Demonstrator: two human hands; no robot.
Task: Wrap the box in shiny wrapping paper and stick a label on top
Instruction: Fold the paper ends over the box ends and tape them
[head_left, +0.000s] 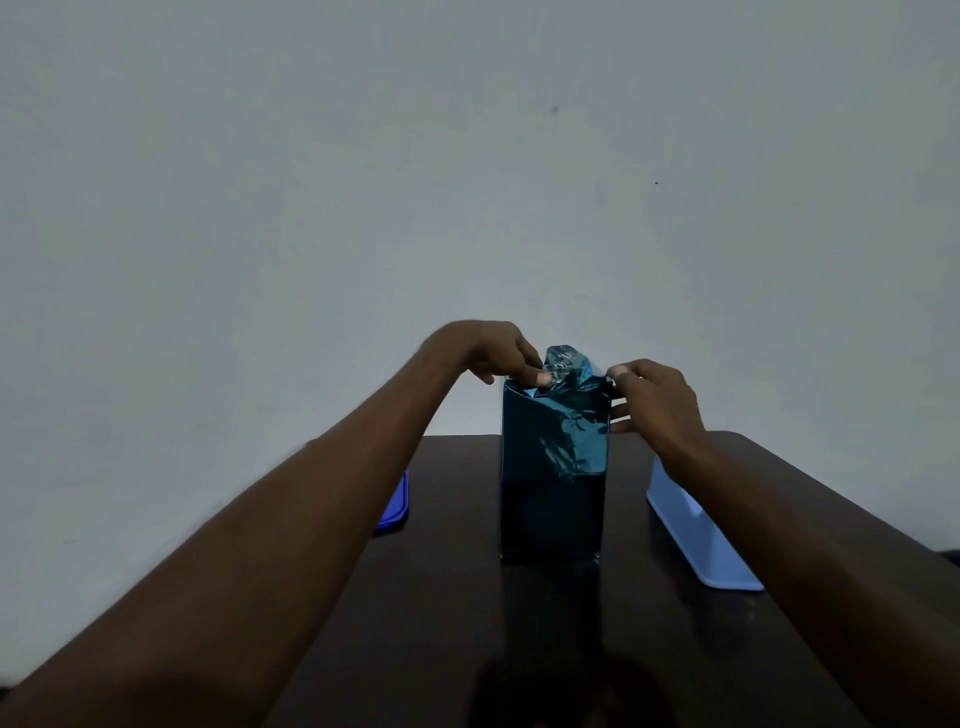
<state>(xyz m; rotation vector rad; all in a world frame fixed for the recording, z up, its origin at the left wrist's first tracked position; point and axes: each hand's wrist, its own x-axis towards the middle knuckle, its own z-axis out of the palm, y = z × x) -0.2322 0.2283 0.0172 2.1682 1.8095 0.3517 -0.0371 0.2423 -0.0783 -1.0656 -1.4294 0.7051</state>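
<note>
Head view: box (553, 467) stands upright mid-table (447, 597), sides already wrapped in blue foil. Left hand (493, 353) and right hand (652, 400) each pinch loose paper (566, 364) at the top. Top fold unfinished; no label visible, judged outstanding

Dark table (447, 597); blue lid (395, 504) left, pale-blue container (696, 540) right
</note>
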